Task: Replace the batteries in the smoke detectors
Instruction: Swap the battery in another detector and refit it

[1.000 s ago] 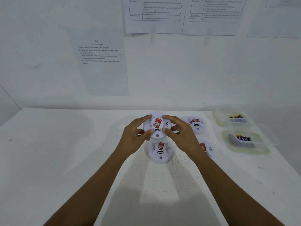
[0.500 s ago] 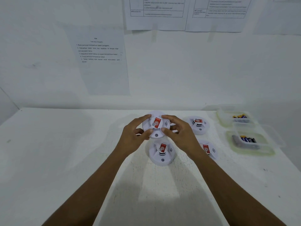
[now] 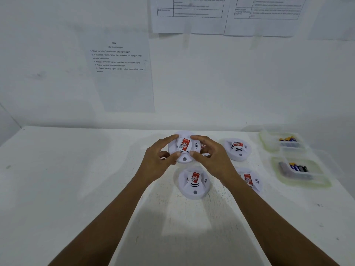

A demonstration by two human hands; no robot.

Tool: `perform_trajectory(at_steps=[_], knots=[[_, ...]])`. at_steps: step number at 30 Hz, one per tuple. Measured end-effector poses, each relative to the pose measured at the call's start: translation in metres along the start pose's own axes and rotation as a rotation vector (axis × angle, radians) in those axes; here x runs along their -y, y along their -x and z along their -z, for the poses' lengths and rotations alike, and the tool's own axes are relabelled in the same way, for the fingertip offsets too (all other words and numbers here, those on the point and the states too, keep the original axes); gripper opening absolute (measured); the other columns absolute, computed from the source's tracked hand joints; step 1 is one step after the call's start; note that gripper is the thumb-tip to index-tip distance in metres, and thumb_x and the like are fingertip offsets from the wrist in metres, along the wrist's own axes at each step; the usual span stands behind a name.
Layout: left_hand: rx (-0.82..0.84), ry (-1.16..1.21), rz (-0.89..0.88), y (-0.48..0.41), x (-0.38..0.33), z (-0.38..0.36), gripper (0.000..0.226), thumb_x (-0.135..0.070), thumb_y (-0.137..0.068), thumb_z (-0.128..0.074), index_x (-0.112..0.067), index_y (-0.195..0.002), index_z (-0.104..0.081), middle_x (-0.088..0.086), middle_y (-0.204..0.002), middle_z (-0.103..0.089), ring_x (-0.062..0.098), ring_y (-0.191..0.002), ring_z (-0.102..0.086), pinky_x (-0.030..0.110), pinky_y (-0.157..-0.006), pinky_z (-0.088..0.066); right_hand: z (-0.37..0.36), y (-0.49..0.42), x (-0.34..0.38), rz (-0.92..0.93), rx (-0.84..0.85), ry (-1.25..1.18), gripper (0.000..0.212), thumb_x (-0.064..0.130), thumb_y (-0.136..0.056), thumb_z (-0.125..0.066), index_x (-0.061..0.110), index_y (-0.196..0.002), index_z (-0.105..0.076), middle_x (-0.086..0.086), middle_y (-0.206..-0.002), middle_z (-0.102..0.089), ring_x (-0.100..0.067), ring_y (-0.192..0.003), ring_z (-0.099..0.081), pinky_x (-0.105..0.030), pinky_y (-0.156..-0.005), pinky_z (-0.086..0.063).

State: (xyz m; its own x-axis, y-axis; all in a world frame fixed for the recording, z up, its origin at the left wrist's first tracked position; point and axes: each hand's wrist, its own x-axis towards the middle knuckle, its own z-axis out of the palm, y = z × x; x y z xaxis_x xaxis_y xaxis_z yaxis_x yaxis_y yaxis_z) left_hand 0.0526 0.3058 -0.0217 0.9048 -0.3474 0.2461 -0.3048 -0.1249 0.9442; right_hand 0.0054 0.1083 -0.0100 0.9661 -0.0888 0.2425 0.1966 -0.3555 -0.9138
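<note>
Gripping one round white smoke detector [image 3: 183, 148] by its rim, both hands are holding it over the middle of the table's far half, with its red-labelled face turned up toward the camera. The left hand [image 3: 158, 162] is curling round the left edge, its thumb pressing on the near rim and its index finger lying over the far rim. The right hand [image 3: 214, 160] is mirroring this hold on the right edge, thumb on the near rim and index finger over the top. Whether the unit's underside is touching the table cannot be told.

A second detector [image 3: 193, 183] is lying face up just in front of the held unit, between the two wrists. A third detector [image 3: 238, 148] is sitting to the right of the right hand. A fourth detector [image 3: 252, 181] is lying in front of the third, partly hidden by the right wrist.

Two clear plastic containers are standing near the right edge of the white table [image 3: 67, 189]. The far container [image 3: 268, 143] is holding batteries [image 3: 287, 139], and the near container [image 3: 315, 182] is holding more cells [image 3: 298, 167]. Printed sheets [image 3: 123, 73] are hanging on the white wall behind.
</note>
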Motion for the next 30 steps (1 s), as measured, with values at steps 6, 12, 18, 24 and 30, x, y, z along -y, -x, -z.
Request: perform_trajectory(at_steps=[6,12,18,24,30], knots=[[0.004,-0.005,-0.008,-0.005,0.005,0.003,0.049,-0.020,-0.085,-0.072,-0.028,-0.131,-0.056,-0.008,-0.125,-0.059,0.016,-0.094,-0.070,0.025,-0.068,-0.059,-0.004,-0.007,-0.007,-0.017,-0.002,0.029,0.045,0.021,-0.085,-0.075,0.029,-0.127,-0.061,0.005,-0.124,-0.063,-0.013,-0.101,-0.066,-0.028,-0.080,-0.059],[0.001,-0.028,-0.021,-0.009,0.014,0.006,0.049,-0.018,-0.085,-0.073,-0.028,-0.130,-0.055,-0.017,-0.121,-0.057,0.018,-0.095,-0.069,0.024,-0.068,-0.059,-0.010,-0.012,-0.009,-0.031,0.000,0.052,0.049,0.019,-0.082,-0.079,0.027,-0.127,-0.061,0.007,-0.125,-0.059,-0.011,-0.100,-0.066,-0.022,-0.077,-0.058],[0.001,-0.177,-0.035,-0.009,0.036,0.014,0.049,-0.024,-0.084,-0.074,-0.025,-0.130,-0.056,-0.009,-0.120,-0.062,0.010,-0.088,-0.070,0.014,-0.069,-0.054,-0.022,-0.017,-0.017,-0.077,0.063,0.112,0.047,0.020,-0.081,-0.079,0.034,-0.123,-0.062,0.015,-0.124,-0.063,-0.006,-0.086,-0.070,-0.023,-0.074,-0.058],[0.042,-0.405,0.044,-0.010,0.066,0.028,0.056,-0.063,-0.082,-0.061,-0.034,-0.129,-0.054,-0.014,-0.124,-0.062,0.006,-0.108,-0.061,0.032,-0.102,-0.047,-0.046,-0.033,-0.030,-0.109,0.130,0.282,0.045,0.022,-0.081,-0.076,0.031,-0.123,-0.062,0.009,-0.119,-0.068,-0.007,-0.093,-0.068,-0.026,-0.086,-0.055],[0.035,-0.507,0.102,-0.021,0.075,0.036,0.072,-0.069,-0.080,-0.038,-0.021,-0.130,-0.058,0.001,-0.128,-0.064,0.022,-0.116,-0.060,0.056,-0.107,-0.036,-0.067,-0.052,-0.038,-0.133,0.171,0.415,0.044,0.023,-0.084,-0.073,0.020,-0.126,-0.063,0.002,-0.120,-0.068,-0.012,-0.102,-0.064,-0.029,-0.092,-0.051]])
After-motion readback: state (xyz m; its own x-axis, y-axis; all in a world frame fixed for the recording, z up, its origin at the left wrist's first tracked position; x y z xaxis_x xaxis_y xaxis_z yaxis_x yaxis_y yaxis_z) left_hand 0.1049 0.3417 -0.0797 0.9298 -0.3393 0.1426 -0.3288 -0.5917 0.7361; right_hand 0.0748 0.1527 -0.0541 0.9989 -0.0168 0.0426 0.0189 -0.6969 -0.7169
